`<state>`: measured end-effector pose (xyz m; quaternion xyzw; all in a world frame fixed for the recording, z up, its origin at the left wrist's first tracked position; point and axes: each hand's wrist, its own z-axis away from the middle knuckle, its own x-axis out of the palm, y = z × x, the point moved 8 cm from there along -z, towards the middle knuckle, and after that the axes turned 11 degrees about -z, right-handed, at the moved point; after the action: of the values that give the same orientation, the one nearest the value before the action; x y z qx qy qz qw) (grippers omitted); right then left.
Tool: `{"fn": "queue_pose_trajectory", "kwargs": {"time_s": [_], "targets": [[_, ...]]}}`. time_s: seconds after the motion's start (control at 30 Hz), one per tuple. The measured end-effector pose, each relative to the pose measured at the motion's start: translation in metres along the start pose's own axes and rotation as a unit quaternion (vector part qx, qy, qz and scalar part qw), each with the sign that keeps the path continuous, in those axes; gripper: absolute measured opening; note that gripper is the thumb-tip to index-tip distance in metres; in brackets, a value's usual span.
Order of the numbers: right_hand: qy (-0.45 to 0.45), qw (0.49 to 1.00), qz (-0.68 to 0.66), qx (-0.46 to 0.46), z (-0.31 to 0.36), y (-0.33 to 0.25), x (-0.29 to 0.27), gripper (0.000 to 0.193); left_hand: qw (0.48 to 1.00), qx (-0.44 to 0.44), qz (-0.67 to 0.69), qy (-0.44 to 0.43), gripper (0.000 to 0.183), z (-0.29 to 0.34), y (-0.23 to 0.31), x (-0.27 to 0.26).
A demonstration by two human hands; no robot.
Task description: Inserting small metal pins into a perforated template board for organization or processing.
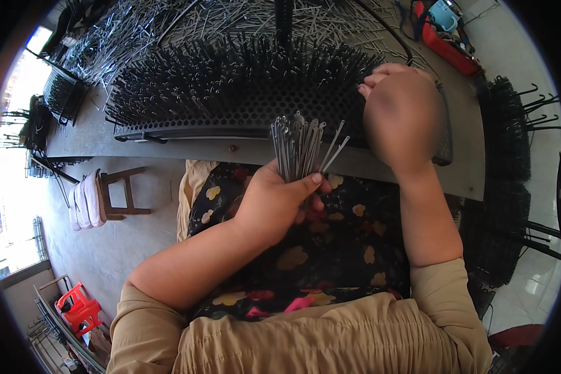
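A bundle of thin metal rods with small eyelets at their tops (298, 146) stands upright in my left hand (269, 202), fingers and thumb closed round it. Two of the rods lean out to the right. Over the right end of a black perforated rack (230, 112) is my right hand (405, 118), its back blurred. The fingers curl in at the rack's edge, and what they hold, if anything, is hidden. Dark hooked rods (193, 78) fill the rack's holes densely at the back and left; the front right holes show bare.
Loose metal rods (143, 31) lie heaped on the grey table (467, 143) behind the rack. A red tray (445, 47) with a light-blue item sits at the back right. Hanging black hooked rods (505, 181) stand right. A wooden stool (121, 193) and a red plastic chair (80, 308) are left.
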<state>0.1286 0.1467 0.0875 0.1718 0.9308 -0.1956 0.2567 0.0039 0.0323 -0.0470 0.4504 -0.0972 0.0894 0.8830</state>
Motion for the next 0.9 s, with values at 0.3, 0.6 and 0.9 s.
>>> {"fn": "queue_pose_trajectory", "kwargs": {"time_s": [0.3,0.6,0.9], "targets": [[-0.099,0.772,-0.42,0.466,0.073,-0.006,0.031,0.016,0.999,0.016,0.031,0.012,0.007,0.005,0.01,0.007],[0.17,0.931,-0.279,0.16,0.029,0.032,-0.026,0.038,1.0,-0.005,-0.03,-0.007,0.01,0.002,-0.001,0.006],[0.092,0.981,-0.129,0.114,0.016,0.024,-0.018,0.03,0.999,-0.013,-0.042,-0.005,0.008,0.001,-0.002,0.006]]}}
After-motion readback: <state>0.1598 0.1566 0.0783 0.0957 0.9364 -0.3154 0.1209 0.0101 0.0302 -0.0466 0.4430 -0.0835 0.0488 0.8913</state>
